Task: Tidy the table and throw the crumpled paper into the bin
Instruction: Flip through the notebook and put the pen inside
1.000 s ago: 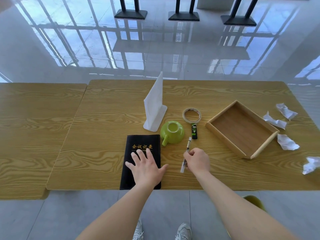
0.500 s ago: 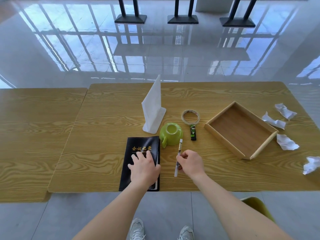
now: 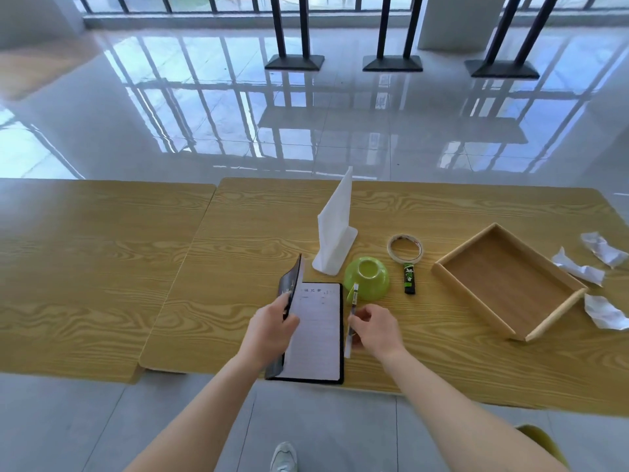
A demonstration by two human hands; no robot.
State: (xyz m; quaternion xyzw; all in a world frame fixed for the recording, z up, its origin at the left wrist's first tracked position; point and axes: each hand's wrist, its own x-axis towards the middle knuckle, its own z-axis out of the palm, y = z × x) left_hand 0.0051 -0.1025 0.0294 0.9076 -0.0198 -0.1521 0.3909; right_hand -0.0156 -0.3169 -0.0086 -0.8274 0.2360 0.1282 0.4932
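The left hand (image 3: 272, 330) lifts the notebook (image 3: 316, 332) cover; the right hand (image 3: 374, 330) beside it pinches a pen (image 3: 351, 318). Beyond the right hand sits a green cup (image 3: 367, 277); a tray (image 3: 507, 281) and crumpled papers (image 3: 578, 270) lie farther right.

Room: glossy tiled floor, wood-grain tables, window wall at 12 o'clock.

The pale floor (image 3: 340, 137) is highly reflective and mirrors the window bars (image 3: 211, 3) running along the top edge. Three black pedestal bases (image 3: 294, 62) stand in a row from 12 to 1 o'clock. Two wood-grain tables (image 3: 102, 267) sit edge to edge across the centre, from 9 to 3 o'clock. Matte grey tiles (image 3: 68, 430) lie at 6 o'clock.
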